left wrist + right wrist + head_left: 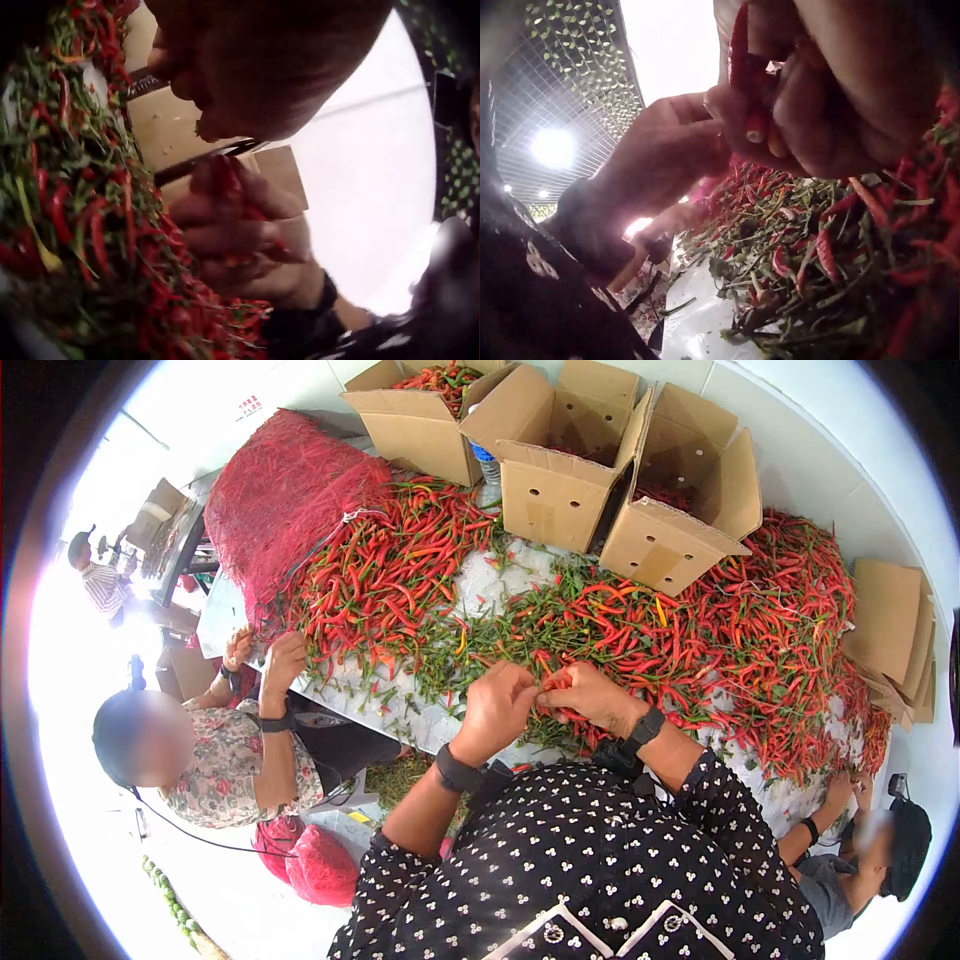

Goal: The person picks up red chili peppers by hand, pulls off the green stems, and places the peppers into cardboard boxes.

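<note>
In the head view my left hand (496, 710) and right hand (594, 698) meet fingertip to fingertip over the heap's near edge. Several red chilies (739, 46) are gripped in my right hand (832, 105), one pointing up, in the right wrist view. The left hand (664, 154) reaches in beside them with bent fingers. The left wrist view has my left hand (262, 67) curled, a small green stem piece (199, 129) at its fingertips; the right hand (247, 247) lies below, holding red chilies (227, 180).
Loose red chilies (620, 630) and green stems (440, 650) cover much of the table (395, 700). Open cardboard boxes (660, 545) stand along the back, with a red net sack (285, 500) at left. One person (230, 760) sits left, another (840, 880) right.
</note>
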The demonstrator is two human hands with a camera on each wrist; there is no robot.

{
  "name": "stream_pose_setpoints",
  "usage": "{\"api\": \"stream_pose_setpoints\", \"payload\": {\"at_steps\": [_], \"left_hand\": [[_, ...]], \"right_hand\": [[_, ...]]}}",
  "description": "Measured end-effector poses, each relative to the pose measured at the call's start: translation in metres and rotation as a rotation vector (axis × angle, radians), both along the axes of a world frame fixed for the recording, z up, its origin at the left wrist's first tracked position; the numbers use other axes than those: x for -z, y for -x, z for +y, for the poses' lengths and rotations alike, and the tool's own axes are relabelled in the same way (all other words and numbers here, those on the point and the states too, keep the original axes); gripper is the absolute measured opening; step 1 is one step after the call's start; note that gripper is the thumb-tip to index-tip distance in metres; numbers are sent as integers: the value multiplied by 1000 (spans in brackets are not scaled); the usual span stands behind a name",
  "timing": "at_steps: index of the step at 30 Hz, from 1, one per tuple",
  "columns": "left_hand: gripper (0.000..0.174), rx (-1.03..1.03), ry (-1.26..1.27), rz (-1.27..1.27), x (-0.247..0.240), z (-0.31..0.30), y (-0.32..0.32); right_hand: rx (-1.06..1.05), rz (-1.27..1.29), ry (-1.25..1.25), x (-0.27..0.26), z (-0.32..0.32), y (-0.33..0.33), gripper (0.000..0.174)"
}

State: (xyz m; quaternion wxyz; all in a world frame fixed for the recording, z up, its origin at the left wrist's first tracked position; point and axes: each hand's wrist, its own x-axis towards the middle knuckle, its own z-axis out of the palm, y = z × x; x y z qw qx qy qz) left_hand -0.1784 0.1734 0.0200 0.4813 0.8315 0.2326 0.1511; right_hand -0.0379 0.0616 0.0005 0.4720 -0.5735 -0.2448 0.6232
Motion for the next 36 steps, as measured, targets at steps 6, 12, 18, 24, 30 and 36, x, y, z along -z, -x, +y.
{"api": "stream_pose_setpoints", "payload": {"at_steps": [6,12,18,24,30,36], "left_hand": [[9,-201,-551,208,22,49,25],[10,-81,-607,73,44,57,17],[13,-12,-556,91,48,46,7],[21,-93,244,28,19,28,-5],[21,47,764,-119,11,21,-12],[19,24,681,-74,14,22,-10]], "right_hand": [[116,331,-74,-2,-4,-12,9],[190,642,-214,5,-10,-21,21],[232,659,-223,6,-17,-23,19],[291,544,-201,11,-13,-25,14],[379,595,-210,-16,-10,-29,16],[423,407,-381,-65,-13,-61,13]]}}
